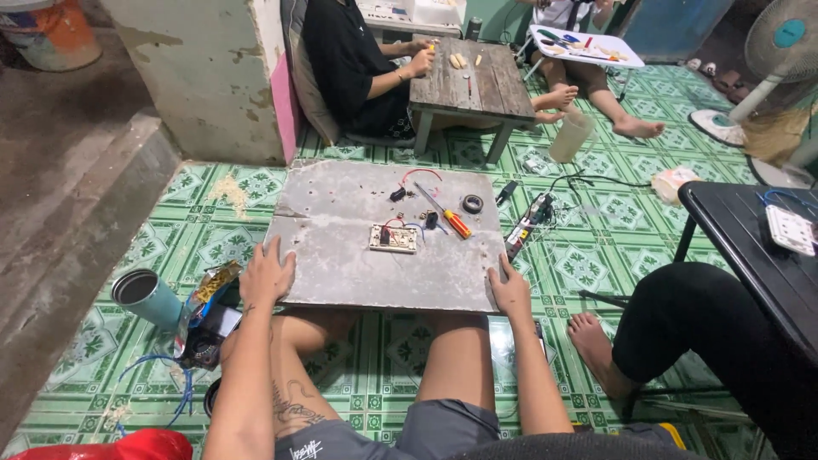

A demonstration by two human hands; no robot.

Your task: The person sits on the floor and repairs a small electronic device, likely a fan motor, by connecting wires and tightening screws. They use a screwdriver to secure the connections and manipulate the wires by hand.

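Note:
My left hand (pixel 267 274) grips the near left corner of a grey metal board (pixel 341 255) that lies over my knees. My right hand (pixel 511 290) holds the board's near right corner. On the board lie a switch plate with red and blue wires (pixel 394 238), an orange-handled screwdriver (pixel 446 215), a roll of black tape (pixel 472 204), a red wire loop (pixel 419 174) and small loose parts.
A power strip with cables (pixel 528 223) lies right of the board. A grey can (pixel 146 297) and clutter sit at my left. Another person's leg and foot (pixel 648 328) and a black table (pixel 758 247) are at right. Two people sit beyond, at a wooden table (pixel 469 81).

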